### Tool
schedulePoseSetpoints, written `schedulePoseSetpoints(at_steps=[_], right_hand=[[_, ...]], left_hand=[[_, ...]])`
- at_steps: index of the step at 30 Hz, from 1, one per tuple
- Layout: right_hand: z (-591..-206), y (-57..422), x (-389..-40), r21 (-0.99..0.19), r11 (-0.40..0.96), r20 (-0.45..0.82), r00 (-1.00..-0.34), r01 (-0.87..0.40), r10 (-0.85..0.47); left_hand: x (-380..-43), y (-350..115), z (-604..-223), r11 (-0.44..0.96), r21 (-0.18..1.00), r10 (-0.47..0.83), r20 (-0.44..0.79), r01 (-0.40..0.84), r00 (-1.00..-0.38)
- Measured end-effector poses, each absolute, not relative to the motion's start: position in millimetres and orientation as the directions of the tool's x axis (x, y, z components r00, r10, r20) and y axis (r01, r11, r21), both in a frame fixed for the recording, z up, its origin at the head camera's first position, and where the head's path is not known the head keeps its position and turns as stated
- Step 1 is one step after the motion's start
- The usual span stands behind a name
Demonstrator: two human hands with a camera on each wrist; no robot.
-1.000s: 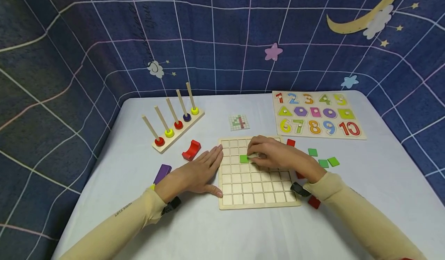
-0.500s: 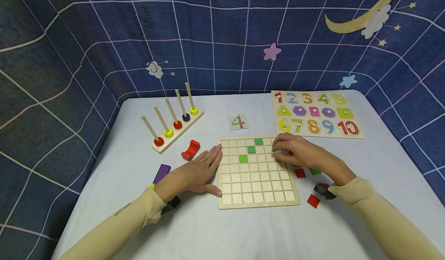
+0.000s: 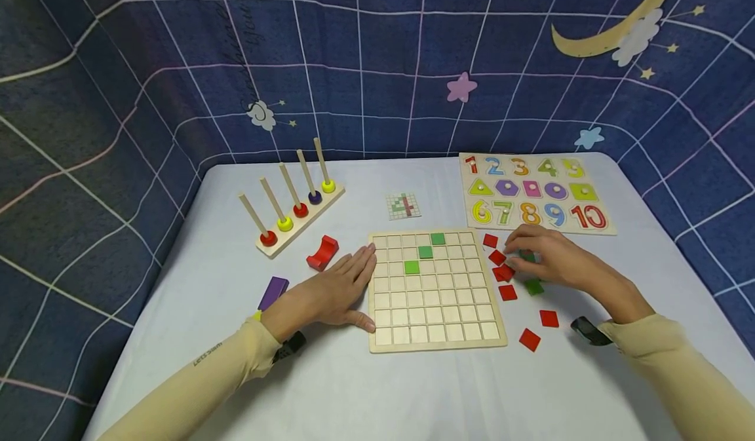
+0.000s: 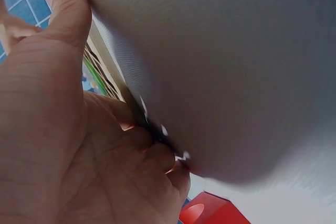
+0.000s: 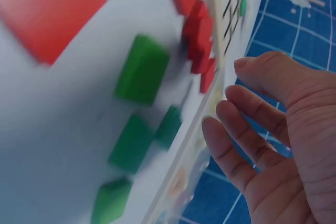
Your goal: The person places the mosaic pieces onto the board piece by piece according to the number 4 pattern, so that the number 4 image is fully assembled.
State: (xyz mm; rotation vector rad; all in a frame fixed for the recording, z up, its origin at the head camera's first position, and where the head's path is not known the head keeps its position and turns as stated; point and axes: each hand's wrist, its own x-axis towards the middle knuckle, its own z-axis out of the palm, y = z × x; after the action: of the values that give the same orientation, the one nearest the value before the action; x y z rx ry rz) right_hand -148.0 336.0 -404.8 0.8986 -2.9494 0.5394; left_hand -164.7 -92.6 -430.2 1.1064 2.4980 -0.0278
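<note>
The right hand (image 3: pixel 545 257) has its fingers loosely bent and a little apart, the thumb standing away from them, just above scattered green tiles (image 3: pixel 533 287) and beside red tiles (image 3: pixel 507 292), some overlapping. The left hand (image 3: pixel 336 290) lies with fingers straight and close together against the left edge of a wooden grid board (image 3: pixel 401 316), thumb spread wide to touch the same edge lower down. The board sits flat mid-table, three green squares (image 3: pixel 425 252) stepping diagonally through its upper rows. Everything rests on a white cloth (image 3: pixel 448 388), faintly creased toward the front. Left of the board are a red arched block (image 3: pixel 322 253) and a purple block (image 3: pixel 274 293); behind these, a slanting peg stand (image 3: pixel 299 225) with one ring on each peg. A small patterned card (image 3: pixel 404 206) and a number board (image 3: pixel 516 208) lie farther back. Dark blue fabric (image 3: pixel 330 48) encloses the table on three sides — grid-lined, with a yellow moon (image 3: pixel 619 41), clouds and stars.
</note>
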Motion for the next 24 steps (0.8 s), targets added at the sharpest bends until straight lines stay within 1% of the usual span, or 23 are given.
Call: schedulePoseSetpoints(at_steps=[8, 17, 24], right_hand=[[-409, 358, -142, -0.305, 0.827, 0.055, -0.876, -0.472, -0.48], [-414, 374, -140, -0.278, 0.834, 0.1, -0.878, -0.476, -0.468], [-420, 368, -147, -0.328, 0.853, 0.012, -0.905, -0.406, -0.426]], left_hand=[[-166, -92, -431, 0.678, 0.136, 0.714, -0.355, 0.722, -0.604], [-165, -94, -430, 0.684, 0.141, 0.709, -0.362, 0.716, -0.606], [-164, -94, -431, 0.684, 0.156, 0.712, -0.357, 0.713, -0.605]])
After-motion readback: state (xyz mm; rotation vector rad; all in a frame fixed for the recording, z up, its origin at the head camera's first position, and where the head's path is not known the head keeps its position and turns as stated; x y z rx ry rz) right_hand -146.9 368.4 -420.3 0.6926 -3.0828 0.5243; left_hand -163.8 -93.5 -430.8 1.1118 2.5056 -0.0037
